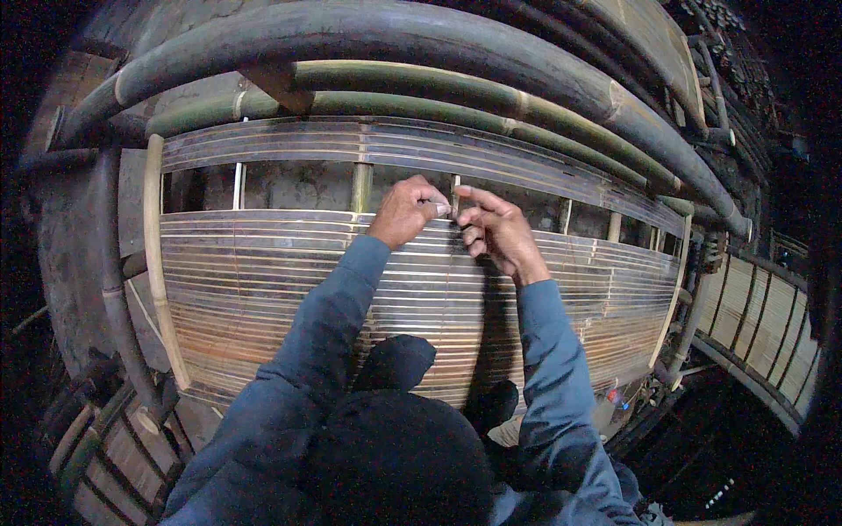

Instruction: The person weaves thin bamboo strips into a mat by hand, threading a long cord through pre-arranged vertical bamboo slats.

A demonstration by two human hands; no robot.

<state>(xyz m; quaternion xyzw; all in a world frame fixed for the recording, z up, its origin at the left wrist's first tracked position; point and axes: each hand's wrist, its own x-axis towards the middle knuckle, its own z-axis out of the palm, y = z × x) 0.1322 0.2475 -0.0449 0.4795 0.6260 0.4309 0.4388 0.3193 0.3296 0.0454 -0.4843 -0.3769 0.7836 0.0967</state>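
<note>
In front of me lies a wide panel of thin, pale bamboo slats (421,285), set in rows with narrow gaps and framed by bamboo side poles. My left hand (406,213) is at the panel's gap, thumb and forefinger pinched together beside a short upright bamboo strip (456,182). What that pinch holds is too small to make out. Just right of the same strip is my right hand (498,230); its forefinger points out toward the left and the other fingers are loosely curled and apart. I cannot see anything held in it.
Thick bamboo poles (377,39) run across beyond the panel, with thinner green poles (395,105) below them. Another slatted panel (759,320) stands at the right. A dark upright bamboo post (114,263) is on the left. My knees (399,359) show at the panel's near side.
</note>
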